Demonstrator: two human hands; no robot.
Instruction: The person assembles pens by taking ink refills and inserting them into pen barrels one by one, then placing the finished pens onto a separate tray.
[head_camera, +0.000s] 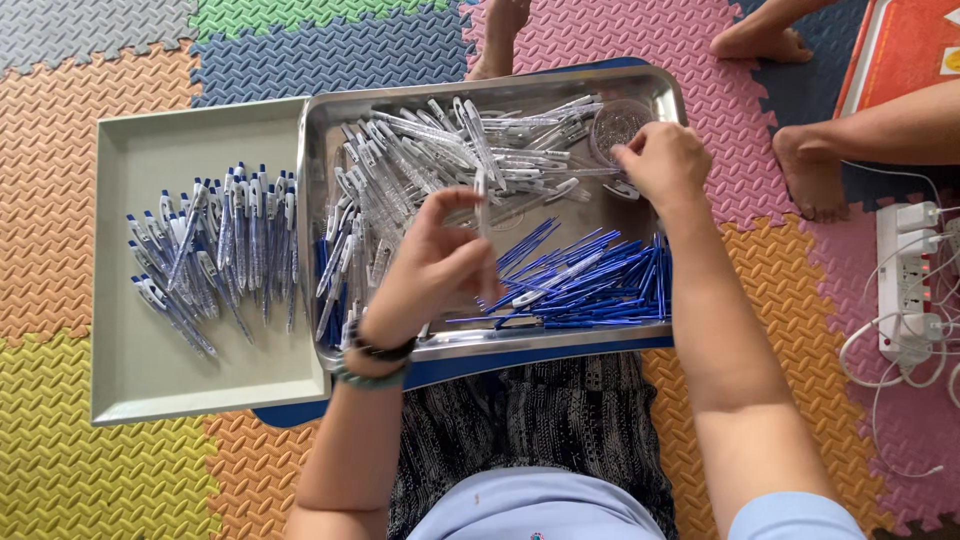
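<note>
Left hand (430, 265) pinched shut on a clear plastic pen barrel (482, 215) held upright over the shiny steel tray (560, 345). Right hand (660, 160) at two o'clock, fingertips closed inside a small round clear cup (612, 122) (contents too small to tell). Loose blue refills (590, 285) heaped at four o'clock.

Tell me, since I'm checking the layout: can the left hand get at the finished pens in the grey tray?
Probably yes. The left hand holds a clear pen barrel over the steel tray, and the finished pens lie uncovered in the adjoining grey tray.
</note>
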